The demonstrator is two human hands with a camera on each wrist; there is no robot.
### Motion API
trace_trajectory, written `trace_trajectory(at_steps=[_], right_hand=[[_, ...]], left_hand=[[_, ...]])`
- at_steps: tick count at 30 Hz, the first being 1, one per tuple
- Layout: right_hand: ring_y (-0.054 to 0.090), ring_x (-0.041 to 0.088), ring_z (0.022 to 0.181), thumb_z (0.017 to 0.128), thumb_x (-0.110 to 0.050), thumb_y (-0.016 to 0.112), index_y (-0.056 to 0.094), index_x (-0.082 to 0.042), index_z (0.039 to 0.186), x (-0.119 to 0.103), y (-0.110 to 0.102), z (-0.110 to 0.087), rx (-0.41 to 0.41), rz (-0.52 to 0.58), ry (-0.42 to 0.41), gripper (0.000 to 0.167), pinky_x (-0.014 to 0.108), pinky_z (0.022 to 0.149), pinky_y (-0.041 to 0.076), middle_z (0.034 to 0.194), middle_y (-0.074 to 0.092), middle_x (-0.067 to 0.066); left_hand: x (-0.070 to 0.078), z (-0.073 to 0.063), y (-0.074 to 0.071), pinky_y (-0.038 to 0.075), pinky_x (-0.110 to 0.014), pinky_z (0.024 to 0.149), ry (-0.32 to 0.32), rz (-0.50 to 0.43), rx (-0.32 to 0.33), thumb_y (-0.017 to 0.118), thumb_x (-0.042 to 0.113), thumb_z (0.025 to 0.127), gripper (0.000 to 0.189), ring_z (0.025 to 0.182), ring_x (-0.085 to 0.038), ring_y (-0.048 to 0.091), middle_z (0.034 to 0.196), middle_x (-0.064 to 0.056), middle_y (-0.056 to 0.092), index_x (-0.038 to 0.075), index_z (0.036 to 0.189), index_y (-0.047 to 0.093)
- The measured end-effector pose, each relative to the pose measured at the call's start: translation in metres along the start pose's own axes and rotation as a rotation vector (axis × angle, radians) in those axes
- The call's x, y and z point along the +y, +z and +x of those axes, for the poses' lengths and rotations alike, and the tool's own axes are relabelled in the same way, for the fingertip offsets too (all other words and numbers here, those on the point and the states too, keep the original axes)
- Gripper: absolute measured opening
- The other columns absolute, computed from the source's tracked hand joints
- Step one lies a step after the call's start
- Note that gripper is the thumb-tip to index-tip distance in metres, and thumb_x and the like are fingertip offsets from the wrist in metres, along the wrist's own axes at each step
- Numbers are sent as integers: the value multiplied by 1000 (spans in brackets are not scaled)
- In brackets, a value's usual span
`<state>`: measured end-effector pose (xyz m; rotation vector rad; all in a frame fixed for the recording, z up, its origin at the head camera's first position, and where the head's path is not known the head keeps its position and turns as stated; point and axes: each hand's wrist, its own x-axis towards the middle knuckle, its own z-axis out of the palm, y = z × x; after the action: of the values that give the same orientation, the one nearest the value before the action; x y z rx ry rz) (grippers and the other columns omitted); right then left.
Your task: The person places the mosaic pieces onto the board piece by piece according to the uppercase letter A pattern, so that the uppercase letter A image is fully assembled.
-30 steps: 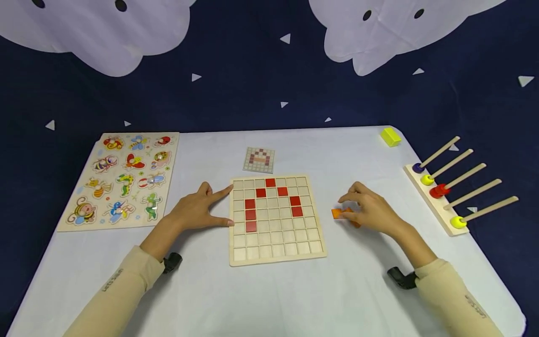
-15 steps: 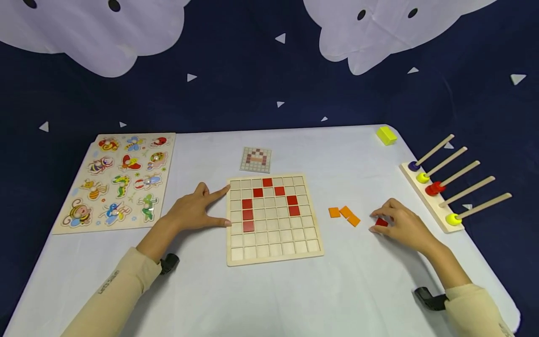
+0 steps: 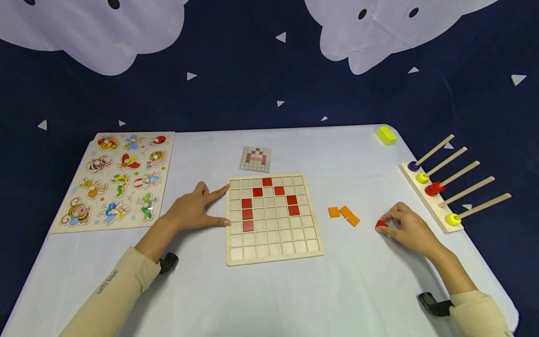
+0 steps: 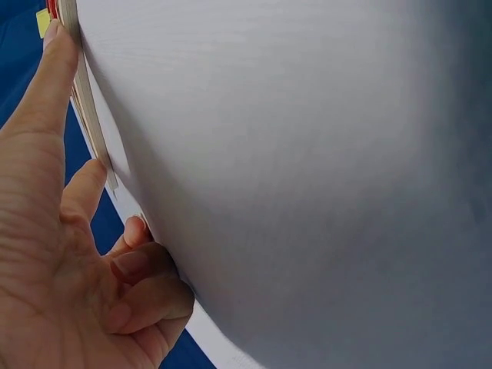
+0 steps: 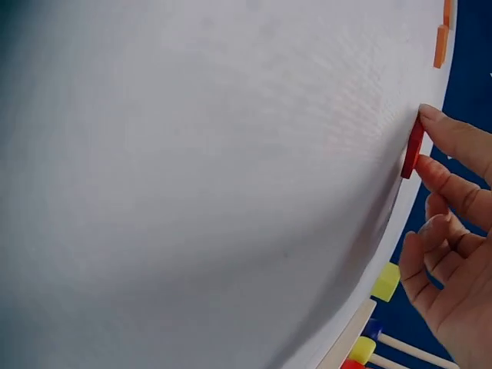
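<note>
A wooden grid board (image 3: 274,238) lies mid-table, with several red square tiles (image 3: 247,214) set in its cells. My left hand (image 3: 189,210) touches the board's left edge with outstretched thumb and index finger; the other fingers are curled in the left wrist view. To the right of the board, my right hand (image 3: 410,228) pinches a red tile (image 5: 413,146) between thumb and index finger, tilted just at the table surface. Three orange tiles (image 3: 345,212) lie between the board and this hand. Behind the board is a small pattern card (image 3: 255,159) printed with a red and orange figure.
An insect peg puzzle (image 3: 115,180) lies at the left. On the right stands a peg stacker (image 3: 433,196) with coloured rings. A yellow block (image 3: 386,135) sits near the far right corner of the white table (image 3: 261,299).
My right hand has moved right from the orange tiles to the red tile and now pinches it, tipping it up. My left hand stays at the board's edge.
</note>
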<state>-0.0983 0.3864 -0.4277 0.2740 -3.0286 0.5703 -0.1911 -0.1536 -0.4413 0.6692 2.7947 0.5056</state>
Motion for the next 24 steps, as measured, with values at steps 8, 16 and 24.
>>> trace_trajectory(at_steps=[8,16,24], right_hand=[[48,12,76,73,-16,88,75,-8,87,-21,8,16,37,2,-122,20,26,65,41,89,52,-2],[48,13,76,75,-16,88,75,-9,90,-74,22,47,-25,75,-285,21,25,64,41,93,52,-2],[53,14,81,78,-22,86,75,-12,92,-125,42,72,-130,116,-400,20,28,70,46,96,54,-3]], left_hand=[[0,0,0,34,-29,53,1,7,0,73,73,71,102,62,-17,41,102,-10,41,29,155,35],[0,1,1,35,-30,54,-28,-15,-11,74,72,70,102,64,-18,41,104,-11,43,29,154,36],[0,1,1,35,-30,54,-38,-12,-10,74,72,70,102,64,-18,41,104,-10,42,30,154,36]])
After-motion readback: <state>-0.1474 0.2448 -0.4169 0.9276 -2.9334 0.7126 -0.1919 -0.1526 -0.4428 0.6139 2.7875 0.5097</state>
